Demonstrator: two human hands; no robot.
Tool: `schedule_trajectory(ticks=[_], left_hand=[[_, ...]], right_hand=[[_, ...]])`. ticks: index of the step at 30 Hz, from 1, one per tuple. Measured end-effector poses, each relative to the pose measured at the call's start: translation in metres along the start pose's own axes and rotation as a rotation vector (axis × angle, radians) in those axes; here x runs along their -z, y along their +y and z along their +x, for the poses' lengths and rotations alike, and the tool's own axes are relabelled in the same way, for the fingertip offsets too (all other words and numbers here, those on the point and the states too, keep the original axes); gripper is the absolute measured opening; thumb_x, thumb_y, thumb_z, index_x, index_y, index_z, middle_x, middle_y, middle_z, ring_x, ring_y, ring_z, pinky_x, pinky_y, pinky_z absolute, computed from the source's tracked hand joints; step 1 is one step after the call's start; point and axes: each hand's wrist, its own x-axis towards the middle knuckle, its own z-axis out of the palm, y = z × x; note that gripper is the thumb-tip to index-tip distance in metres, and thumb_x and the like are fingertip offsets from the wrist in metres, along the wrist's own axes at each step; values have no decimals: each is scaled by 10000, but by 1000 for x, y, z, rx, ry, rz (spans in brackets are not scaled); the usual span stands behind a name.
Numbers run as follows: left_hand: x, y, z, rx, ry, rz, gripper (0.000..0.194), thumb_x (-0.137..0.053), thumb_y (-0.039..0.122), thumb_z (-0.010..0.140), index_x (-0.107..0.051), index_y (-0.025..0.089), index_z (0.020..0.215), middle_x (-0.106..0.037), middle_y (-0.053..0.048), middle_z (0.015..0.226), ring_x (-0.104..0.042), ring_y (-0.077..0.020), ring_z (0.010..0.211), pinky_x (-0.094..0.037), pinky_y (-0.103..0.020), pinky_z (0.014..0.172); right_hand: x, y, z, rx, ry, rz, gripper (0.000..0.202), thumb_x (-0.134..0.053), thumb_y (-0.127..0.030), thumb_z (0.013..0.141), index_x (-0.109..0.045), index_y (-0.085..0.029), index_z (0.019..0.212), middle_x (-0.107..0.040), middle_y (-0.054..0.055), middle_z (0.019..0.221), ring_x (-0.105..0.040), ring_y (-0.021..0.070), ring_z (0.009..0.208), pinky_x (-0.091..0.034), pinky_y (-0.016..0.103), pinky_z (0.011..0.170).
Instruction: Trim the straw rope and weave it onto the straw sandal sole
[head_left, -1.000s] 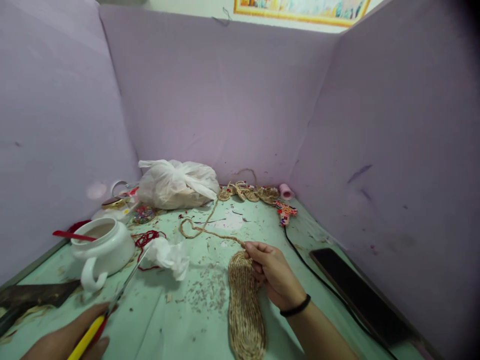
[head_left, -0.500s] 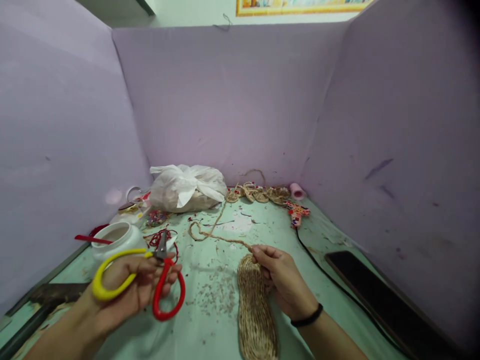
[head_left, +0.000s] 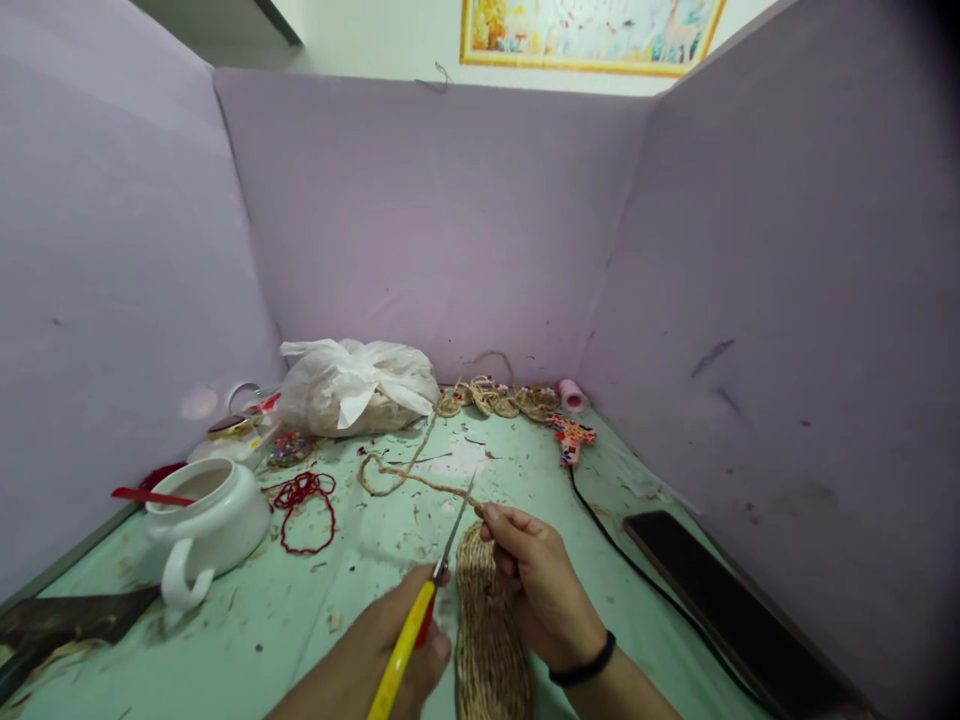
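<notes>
My left hand (head_left: 409, 630) is closed on scissors (head_left: 409, 640) with yellow and red handles; the blades point up and forward, their tip at the tan cord (head_left: 439, 486). My right hand (head_left: 536, 580), with a black band on its wrist, pinches that cord close to the blades. Under and beside my right hand lies a long woven sole-shaped piece (head_left: 487, 640) of coiled cord, its lower end cut off by the frame. From my right fingers the cord loops away over the green table toward the back.
A white pot (head_left: 217, 520) with a red stick stands left, beside red yarn (head_left: 304, 495). A tied plastic bag (head_left: 356, 385) and small woven pieces (head_left: 502, 398) sit at the back. A patterned glue gun (head_left: 571, 438), its cable and a dark phone-like slab (head_left: 720, 590) are right.
My left hand has brought the scissors right, from near the pot to the cord, and turned them forward. My right hand still pinches the cord. The view has shifted slightly.
</notes>
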Motion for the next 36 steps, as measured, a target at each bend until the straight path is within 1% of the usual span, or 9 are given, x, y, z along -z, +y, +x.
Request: schedule_trajectory(ticks=[3, 9, 12, 15, 21, 27, 30, 33, 36], left_hand=[[-5, 6, 11, -9, 1, 23, 498, -559, 356, 692, -394, 238, 1147, -534, 26, 673, -492, -84, 476, -409, -182, 415], [-10, 5, 18, -18, -17, 93, 519, -557, 354, 698, -358, 241, 1165, -514, 26, 697, -477, -79, 488, -397, -175, 417], [-12, 6, 15, -58, -21, 116, 496, -541, 357, 712, -370, 229, 1159, -516, 19, 701, -446, -62, 448, -349, -162, 385], [-16, 15, 8, -117, 37, 170, 412, -521, 324, 722, -420, 210, 1104, -510, 30, 639, -433, -65, 434, -326, -163, 382], [-22, 28, -2, -183, 139, 258, 207, -509, 238, 713, -513, 171, 910, -479, 49, 501, -457, -91, 438, -325, -176, 396], [-24, 28, -6, -136, 145, 254, 272, -509, 273, 724, -491, 156, 968, -461, 59, 473, -420, -76, 366, -318, -177, 376], [-26, 29, -9, -109, 133, 229, 279, -494, 330, 733, -491, 153, 948, -513, 34, 554, -386, -49, 323, -296, -173, 345], [-17, 35, -10, -106, 140, 285, 267, -461, 360, 740, -506, 157, 909, -542, 18, 597, -381, -50, 317, -277, -176, 327], [12, 44, 0, -122, 202, 518, 252, -425, 373, 745, -534, 159, 824, -555, 6, 595, -444, -89, 387, -321, -199, 375]], right_hand=[[-2, 5, -2, -23, -33, -11, 298, -689, -398, 577, -540, -141, 542, -331, -99, 341, -208, 15, 314, -134, 172, 337], [-7, 7, -6, -38, -65, 26, 305, -692, -407, 580, -543, -141, 565, -381, -92, 355, -205, 11, 310, -148, 171, 334], [-7, 6, -7, -17, -73, 12, 308, -695, -406, 579, -554, -133, 573, -466, -61, 401, -222, 10, 324, -130, 167, 327], [-8, 5, -8, -6, -87, -5, 313, -697, -406, 578, -551, -130, 562, -497, -46, 420, -229, 11, 330, -137, 164, 325], [-9, 4, -8, 13, -71, -44, 322, -692, -419, 582, -546, -134, 548, -405, -83, 363, -226, 16, 321, -193, 161, 331], [-7, 5, -9, 40, -70, -72, 341, -697, -436, 564, -548, -132, 531, -352, -95, 354, -214, 17, 325, -177, 163, 323], [-8, 7, -9, 44, -71, -79, 322, -698, -420, 572, -557, -131, 546, -397, -81, 390, -247, 21, 333, -196, 165, 330], [-9, 7, -8, 50, -67, -77, 299, -699, -401, 578, -568, -133, 552, -439, -67, 427, -259, 22, 340, -216, 171, 336], [-5, -1, -6, 71, -35, -121, 285, -693, -392, 583, -590, -129, 552, -448, -58, 437, -257, 24, 348, -201, 173, 336]])
